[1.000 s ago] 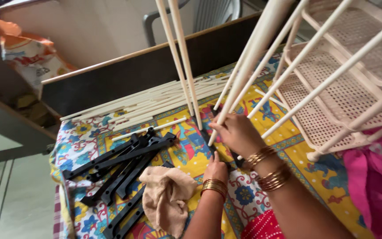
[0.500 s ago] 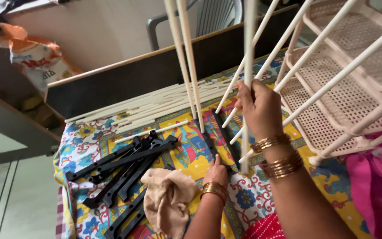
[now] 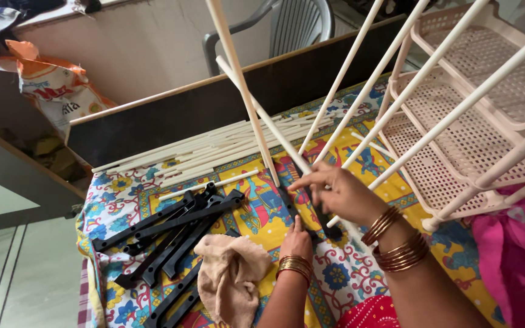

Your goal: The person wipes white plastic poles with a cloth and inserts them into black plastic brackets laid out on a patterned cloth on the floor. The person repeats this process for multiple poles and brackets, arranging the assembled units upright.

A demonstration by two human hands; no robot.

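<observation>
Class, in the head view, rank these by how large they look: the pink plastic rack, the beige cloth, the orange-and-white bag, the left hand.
1. pink plastic rack
2. orange-and-white bag and beige cloth: too alike to rank, and the bag lies farther away
3. left hand

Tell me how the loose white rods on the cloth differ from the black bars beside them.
The white rods are thin, round and long; the black bars are flat, wider and shorter. The rods lie roughly parallel in a row; the bars overlap in a crossed heap. Both rest on the patterned cloth, untouched.
</observation>
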